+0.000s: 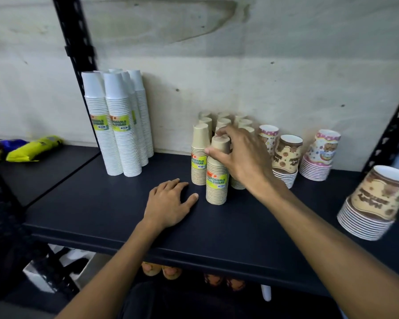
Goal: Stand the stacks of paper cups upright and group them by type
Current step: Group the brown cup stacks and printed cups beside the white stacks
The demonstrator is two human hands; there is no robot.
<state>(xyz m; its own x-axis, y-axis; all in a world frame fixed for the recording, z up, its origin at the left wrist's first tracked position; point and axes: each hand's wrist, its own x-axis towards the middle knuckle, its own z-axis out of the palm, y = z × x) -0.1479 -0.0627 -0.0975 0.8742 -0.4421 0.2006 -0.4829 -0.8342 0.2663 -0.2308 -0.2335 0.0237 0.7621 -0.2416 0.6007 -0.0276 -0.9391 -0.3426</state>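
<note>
On the dark shelf (101, 215), tall white cup stacks (118, 125) stand upright at the back left. Several small kraft-brown stacks (199, 155) stand grouped in the middle. My right hand (242, 157) grips the upper part of the front brown stack (217, 183), thumb on its left side. My left hand (168, 203) rests flat on the shelf, just left of that stack. Printed patterned stacks stand to the right: one brown-patterned (286, 157), one pink-patterned (320, 157), both leaning slightly, and another brown-patterned one (373, 203) at the far right edge, tilted.
A black upright post (76, 42) stands behind the white stacks. Yellow and blue packets (30, 148) lie on the neighbouring shelf at left. A plywood back wall closes the shelf. Orange-patterned items (161, 270) sit on the level below.
</note>
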